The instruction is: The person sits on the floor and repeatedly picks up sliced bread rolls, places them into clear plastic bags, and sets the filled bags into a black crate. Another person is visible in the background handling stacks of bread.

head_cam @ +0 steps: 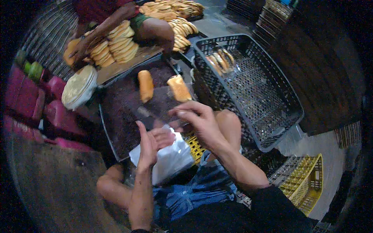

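Note:
My left hand (157, 138) is held palm up with its fingers apart, above a stack of clear plastic bags (172, 161) on my lap. Nothing shows in its palm. Bent fingers bring my right hand (199, 119) just right of it; blur hides whether they pinch anything. Beyond the hands, a bread roll (145, 86) and a second bread piece (179, 88) lie apart on a dark tray (119, 116). The second piece is nearest to my right fingertips.
A black plastic crate (262, 102) at the right holds several bagged breads (220, 61). A co-worker's hand (80, 51) touches bread beside rows of rolls (122, 43). A round tub (80, 86) of pale spread stands left of the tray. A yellow crate (306, 183) sits lower right.

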Tool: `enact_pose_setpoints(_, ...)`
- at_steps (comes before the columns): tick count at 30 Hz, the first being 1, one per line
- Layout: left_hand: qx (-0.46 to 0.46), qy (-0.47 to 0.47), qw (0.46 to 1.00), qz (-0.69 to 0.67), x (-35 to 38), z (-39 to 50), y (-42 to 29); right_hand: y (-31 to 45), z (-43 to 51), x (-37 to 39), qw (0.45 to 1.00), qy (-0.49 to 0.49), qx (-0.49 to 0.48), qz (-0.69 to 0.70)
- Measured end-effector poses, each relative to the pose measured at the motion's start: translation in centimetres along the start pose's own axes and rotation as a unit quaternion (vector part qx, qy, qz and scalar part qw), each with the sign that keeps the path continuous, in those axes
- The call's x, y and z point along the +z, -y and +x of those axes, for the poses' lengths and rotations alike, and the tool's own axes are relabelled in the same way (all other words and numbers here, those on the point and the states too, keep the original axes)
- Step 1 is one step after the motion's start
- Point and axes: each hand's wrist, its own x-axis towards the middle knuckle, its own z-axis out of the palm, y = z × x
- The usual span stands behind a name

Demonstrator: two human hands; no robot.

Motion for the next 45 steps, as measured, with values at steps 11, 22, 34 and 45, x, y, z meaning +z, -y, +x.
enact_pose_setpoints(11, 0.231, -0.162, 0.958, -0.046, -1.8, -2.5, -1.9, -4.4, -2.8, 2.7, 0.987, -0.060, 0.151, 0.017)
enact_pose_setpoints(22, 0.308, -0.197, 0.930, -0.028, -2.1, -2.9, -2.6, -6.1, -0.3, 2.7, 0.979, -0.109, 0.165, 0.045)
enact_pose_setpoints(34, 0.384, -0.489, 0.783, 0.007, -9.4, 0.4, -5.1, -10.8, 6.7, 6.2, 0.821, -0.053, -0.230, -0.520)
enact_pose_setpoints(45, 0.355, -0.362, 0.811, -0.293, -12.9, 0.2, -4.9, -15.5, 18.7, 2.8, 0.681, -0.275, -0.157, -0.660)
